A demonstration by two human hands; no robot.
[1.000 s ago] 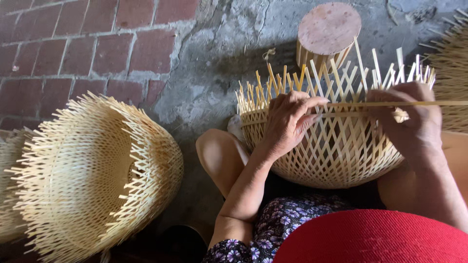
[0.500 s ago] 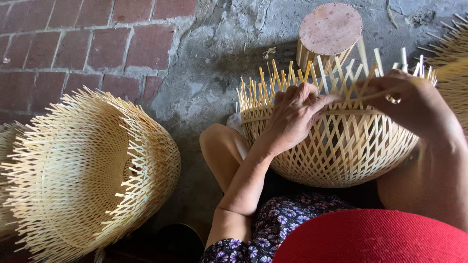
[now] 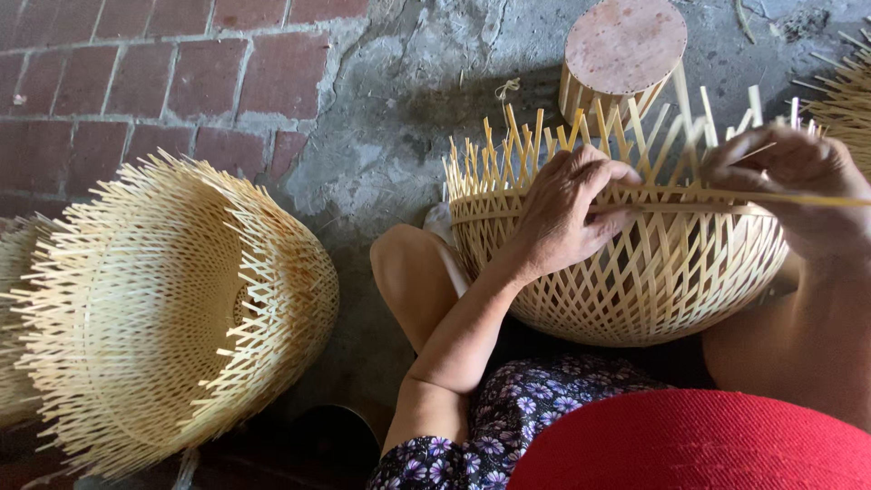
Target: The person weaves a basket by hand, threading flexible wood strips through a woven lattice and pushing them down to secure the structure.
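Observation:
A half-woven bamboo basket (image 3: 653, 281) rests on my lap with its loose upright strips pointing away from me. My left hand (image 3: 567, 213) presses flat on the basket's near rim, its fingers pinning a horizontal bamboo strip (image 3: 689, 207) against the weave. My right hand (image 3: 803, 186) is at the right rim, fingers closed on a thin bamboo strip (image 3: 817, 198) that runs off to the right. My knee (image 3: 413, 277) shows to the left of the basket.
A stack of finished open-weave bamboo baskets (image 3: 172, 308) lies on its side at the left. A round wooden stool (image 3: 621, 54) stands beyond the basket on the concrete floor. More bamboo strips (image 3: 844, 91) stick out at the far right. Red bricks (image 3: 136, 82) pave the upper left.
My right hand has lifted from the basket's side to the right rim and pulled the thin strip along. My left hand stays pressed on the rim.

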